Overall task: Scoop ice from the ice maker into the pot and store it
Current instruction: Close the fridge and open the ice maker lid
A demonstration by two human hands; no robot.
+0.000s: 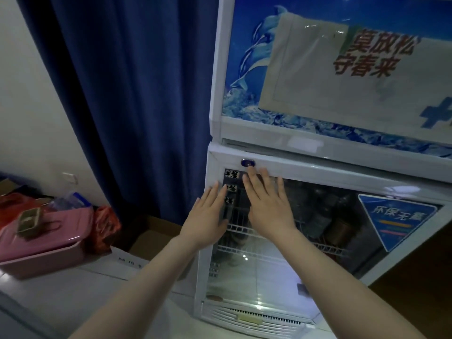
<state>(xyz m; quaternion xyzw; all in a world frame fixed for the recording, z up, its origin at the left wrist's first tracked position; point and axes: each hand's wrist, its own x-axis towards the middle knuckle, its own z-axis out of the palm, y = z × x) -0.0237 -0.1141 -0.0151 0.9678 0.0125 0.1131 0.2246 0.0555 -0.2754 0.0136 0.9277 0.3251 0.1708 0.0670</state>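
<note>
A white display fridge stands in front of me, its lower glass door point(281, 270) closed. My left hand point(208, 218) lies flat with straight fingers against the door's upper left corner. Beside it, my right hand point(266, 204) presses flat on the glass, fingertips just under the blue lock point(247, 163). Wire shelves point(244, 230) with dark cans point(342, 231) show through the glass. No pot, scoop or ice is in view.
The upper door point(342, 69) carries a dolphin picture and a taped paper sign. A blue curtain point(127, 94) hangs to the left. A pink bin point(44, 250), red bags point(105, 228) and a cardboard box point(151, 238) sit at left on a white surface.
</note>
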